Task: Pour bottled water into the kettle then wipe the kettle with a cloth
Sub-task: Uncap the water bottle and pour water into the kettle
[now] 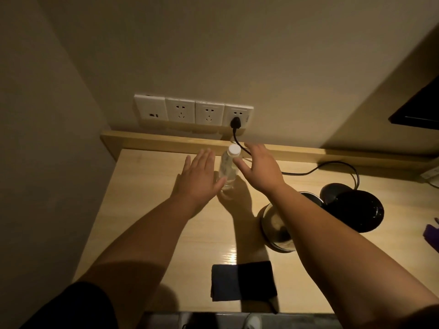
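Note:
A clear water bottle [228, 166] with a white cap stands upright near the back of the wooden desk [152, 210]. My left hand [199, 176] is spread flat just left of it, thumb near its lower part. My right hand [260, 167] hovers open just right of it, thumb close to the bottle's shoulder. Neither hand grips it. The steel kettle [276, 224] stands to the right with its black lid [356, 207] swung open, partly hidden behind my right forearm. A dark folded cloth [243, 280] lies near the desk's front edge.
A black power cord [308, 171] runs from a wall socket strip [193, 111] across the back ledge to the kettle. A purple object [431, 235] sits at the right edge. A dark screen [418, 108] hangs on the right wall.

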